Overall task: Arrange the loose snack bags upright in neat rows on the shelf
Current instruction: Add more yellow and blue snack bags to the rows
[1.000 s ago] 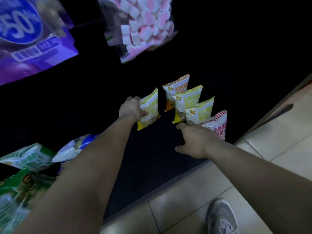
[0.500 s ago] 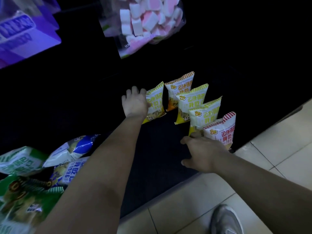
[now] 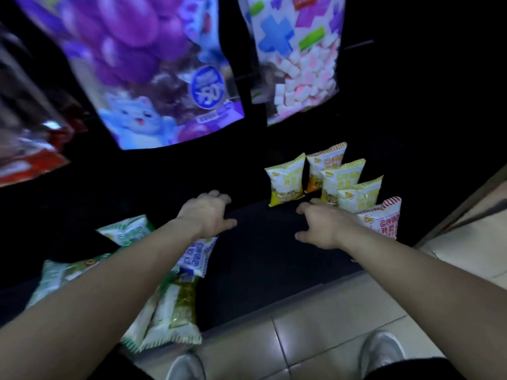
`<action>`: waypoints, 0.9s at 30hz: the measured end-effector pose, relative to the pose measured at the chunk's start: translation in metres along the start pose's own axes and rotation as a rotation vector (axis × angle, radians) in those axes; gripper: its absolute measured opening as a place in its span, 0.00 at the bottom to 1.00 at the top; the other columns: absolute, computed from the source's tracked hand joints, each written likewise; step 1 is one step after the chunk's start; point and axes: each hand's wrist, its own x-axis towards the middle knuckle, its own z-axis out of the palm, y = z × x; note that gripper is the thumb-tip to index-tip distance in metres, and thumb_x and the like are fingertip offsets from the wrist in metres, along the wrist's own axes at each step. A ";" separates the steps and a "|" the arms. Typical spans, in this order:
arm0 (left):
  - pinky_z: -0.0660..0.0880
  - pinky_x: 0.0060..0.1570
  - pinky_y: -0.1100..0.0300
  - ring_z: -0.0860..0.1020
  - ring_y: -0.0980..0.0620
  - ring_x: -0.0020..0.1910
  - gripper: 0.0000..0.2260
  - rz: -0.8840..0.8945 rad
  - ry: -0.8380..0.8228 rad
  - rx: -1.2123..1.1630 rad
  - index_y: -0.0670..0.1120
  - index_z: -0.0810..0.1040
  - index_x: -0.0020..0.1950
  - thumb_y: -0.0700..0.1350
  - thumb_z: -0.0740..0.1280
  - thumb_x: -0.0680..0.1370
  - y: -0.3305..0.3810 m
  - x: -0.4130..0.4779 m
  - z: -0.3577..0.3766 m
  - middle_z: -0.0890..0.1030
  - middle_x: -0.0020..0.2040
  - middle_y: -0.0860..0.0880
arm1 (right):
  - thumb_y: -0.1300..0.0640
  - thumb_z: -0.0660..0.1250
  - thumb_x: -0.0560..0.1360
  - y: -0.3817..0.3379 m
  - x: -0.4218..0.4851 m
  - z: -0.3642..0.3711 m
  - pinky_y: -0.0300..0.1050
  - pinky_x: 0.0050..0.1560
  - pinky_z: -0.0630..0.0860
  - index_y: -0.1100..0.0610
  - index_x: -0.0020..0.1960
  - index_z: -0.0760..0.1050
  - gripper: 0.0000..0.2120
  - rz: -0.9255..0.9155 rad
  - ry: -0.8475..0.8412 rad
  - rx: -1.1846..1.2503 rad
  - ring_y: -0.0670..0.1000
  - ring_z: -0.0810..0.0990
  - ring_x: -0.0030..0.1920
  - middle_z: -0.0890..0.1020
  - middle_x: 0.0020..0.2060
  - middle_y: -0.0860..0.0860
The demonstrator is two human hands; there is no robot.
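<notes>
Several small snack bags stand upright on the dark bottom shelf (image 3: 260, 259). A yellow bag (image 3: 285, 179) stands alone at the left of a diagonal row that runs from an orange-topped bag (image 3: 326, 163) down to a red-striped bag (image 3: 381, 223). My left hand (image 3: 208, 215) hovers over the shelf, fingers loosely spread, holding nothing. My right hand (image 3: 321, 226) is beside the row's front bags, empty, fingers relaxed. Loose bags lie flat at the left: a blue one (image 3: 197, 256) and green ones (image 3: 175, 311).
A large purple bag (image 3: 153, 78) and a marshmallow bag (image 3: 299, 58) hang above the shelf. A red package (image 3: 30, 160) is at the far left. Tiled floor (image 3: 315, 338) and my shoes (image 3: 381, 352) lie below the shelf edge.
My left hand let go of the lone yellow bag and drew back to the left. My right hand lifted slightly away from the row. The view tilted up.
</notes>
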 end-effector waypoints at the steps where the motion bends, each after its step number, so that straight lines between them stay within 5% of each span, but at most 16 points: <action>1: 0.71 0.62 0.49 0.71 0.44 0.66 0.30 -0.014 -0.024 -0.005 0.52 0.66 0.74 0.64 0.64 0.75 -0.011 -0.022 -0.001 0.70 0.68 0.48 | 0.40 0.68 0.75 -0.009 -0.002 -0.003 0.49 0.53 0.74 0.50 0.75 0.63 0.33 -0.018 0.013 -0.001 0.54 0.72 0.64 0.67 0.70 0.51; 8: 0.73 0.57 0.52 0.73 0.44 0.64 0.31 -0.165 -0.132 -0.020 0.51 0.64 0.74 0.64 0.65 0.75 -0.093 -0.129 0.031 0.69 0.70 0.46 | 0.38 0.66 0.75 -0.082 -0.004 0.001 0.52 0.57 0.75 0.50 0.76 0.61 0.35 -0.138 0.012 -0.133 0.54 0.72 0.65 0.70 0.69 0.52; 16: 0.71 0.63 0.50 0.70 0.45 0.68 0.33 -0.171 -0.099 -0.142 0.50 0.61 0.76 0.62 0.65 0.76 -0.151 -0.144 0.067 0.64 0.75 0.47 | 0.41 0.67 0.75 -0.173 0.052 0.090 0.53 0.61 0.73 0.52 0.77 0.60 0.35 -0.126 -0.132 0.023 0.55 0.71 0.68 0.66 0.73 0.55; 22: 0.71 0.63 0.48 0.68 0.44 0.70 0.31 -0.199 -0.102 -0.178 0.53 0.62 0.75 0.64 0.63 0.76 -0.169 -0.133 0.086 0.60 0.78 0.49 | 0.39 0.61 0.79 -0.216 0.107 0.163 0.51 0.52 0.75 0.57 0.72 0.64 0.29 0.012 -0.125 0.117 0.58 0.76 0.60 0.74 0.64 0.56; 27: 0.73 0.58 0.47 0.72 0.45 0.65 0.31 -0.284 -0.120 -0.204 0.53 0.64 0.73 0.66 0.63 0.75 -0.175 -0.127 0.093 0.69 0.71 0.49 | 0.31 0.52 0.78 -0.234 0.129 0.205 0.49 0.46 0.73 0.59 0.66 0.67 0.33 0.143 -0.168 0.219 0.58 0.79 0.54 0.78 0.58 0.56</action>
